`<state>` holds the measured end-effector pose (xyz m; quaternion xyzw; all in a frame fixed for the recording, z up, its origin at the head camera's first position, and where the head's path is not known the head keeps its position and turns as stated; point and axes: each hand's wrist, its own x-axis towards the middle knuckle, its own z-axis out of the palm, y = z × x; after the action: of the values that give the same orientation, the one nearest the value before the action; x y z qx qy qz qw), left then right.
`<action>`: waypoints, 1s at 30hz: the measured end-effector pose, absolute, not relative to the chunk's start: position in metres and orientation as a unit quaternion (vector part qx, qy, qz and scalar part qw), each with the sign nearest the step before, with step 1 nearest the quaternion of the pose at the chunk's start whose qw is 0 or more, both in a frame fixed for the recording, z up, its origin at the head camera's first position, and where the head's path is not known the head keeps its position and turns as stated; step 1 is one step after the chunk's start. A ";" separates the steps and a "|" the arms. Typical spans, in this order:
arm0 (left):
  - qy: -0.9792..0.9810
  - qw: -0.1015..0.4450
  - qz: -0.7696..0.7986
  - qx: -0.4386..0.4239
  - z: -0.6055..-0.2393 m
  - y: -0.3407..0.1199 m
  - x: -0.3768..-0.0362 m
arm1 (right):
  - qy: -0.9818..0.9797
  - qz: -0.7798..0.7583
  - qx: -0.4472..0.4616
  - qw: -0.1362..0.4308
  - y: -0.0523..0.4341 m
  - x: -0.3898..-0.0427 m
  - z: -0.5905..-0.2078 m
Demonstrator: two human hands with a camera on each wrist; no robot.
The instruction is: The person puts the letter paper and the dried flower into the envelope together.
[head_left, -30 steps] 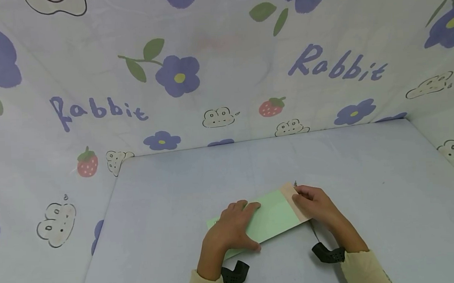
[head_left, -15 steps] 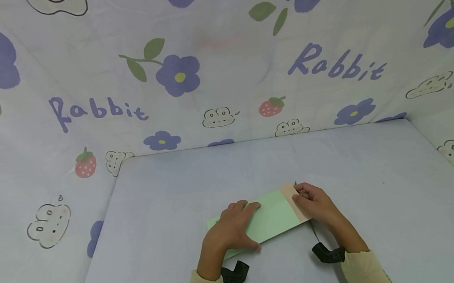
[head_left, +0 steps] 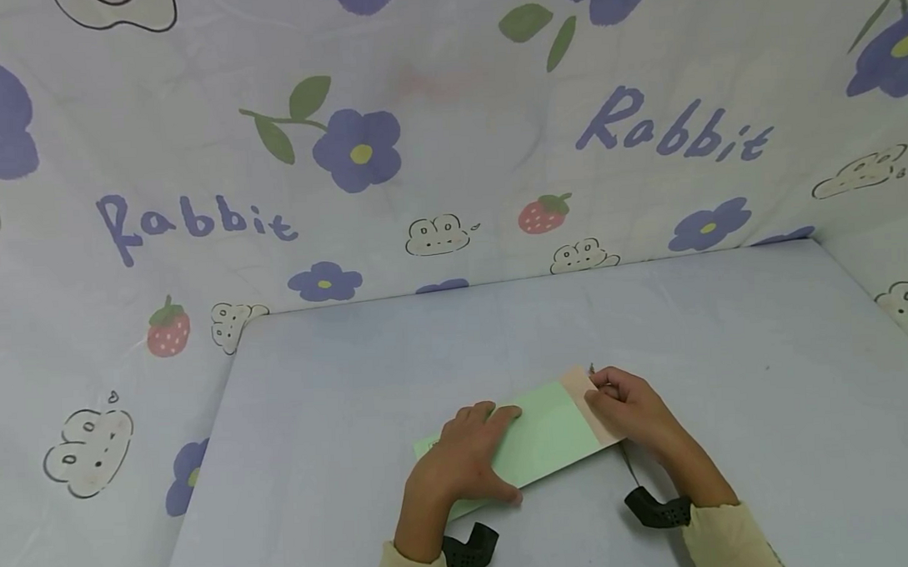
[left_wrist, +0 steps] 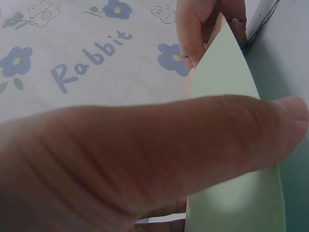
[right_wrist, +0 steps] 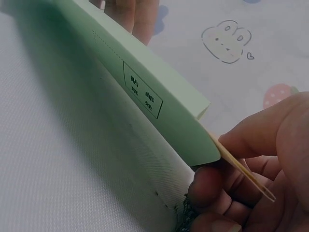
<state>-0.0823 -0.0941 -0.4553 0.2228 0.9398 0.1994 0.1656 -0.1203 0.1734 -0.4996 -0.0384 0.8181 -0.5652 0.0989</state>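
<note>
A pale green envelope [head_left: 542,431] with a printed stamp box lies slanted over the table, one long edge lifted in the right wrist view. From its right end protrudes a pale tan card [head_left: 582,400], whose edge shows two thin layers [right_wrist: 246,176] in the right wrist view. My left hand [head_left: 463,454] is spread across the envelope's left half, thumb laid along the near edge. My right hand [head_left: 634,402] pinches the card's outer end between thumb and fingers. A dark green stringy strand [right_wrist: 183,212] shows beside the right fingertips, its tail running below that hand.
The pale tabletop [head_left: 352,387] extends around the envelope. A white cloth [head_left: 479,132] printed with flowers, strawberries and lettering rises behind and at both sides. Black wrist mounts [head_left: 471,547] sit at both wrists, below cream sleeves [head_left: 411,564].
The envelope, the card and both hands hold almost the same position. The cloth at the left has shifted slightly leftward.
</note>
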 end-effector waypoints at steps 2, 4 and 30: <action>0.939 0.166 0.201 0.223 -0.455 -0.094 -0.082 | 0.818 -0.566 -0.040 0.099 0.173 -0.120 -0.499; 0.940 0.166 0.200 0.223 -0.455 -0.094 -0.082 | 0.818 -0.565 -0.037 0.100 0.173 -0.120 -0.498; 0.941 0.151 0.197 0.231 -0.457 -0.096 -0.082 | 0.823 -0.556 -0.034 0.107 0.172 -0.119 -0.497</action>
<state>-0.0818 -0.0963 -0.4568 0.2314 0.9408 0.1966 0.1507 -0.1188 0.1723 -0.4973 -0.0336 0.8234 -0.5563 0.1066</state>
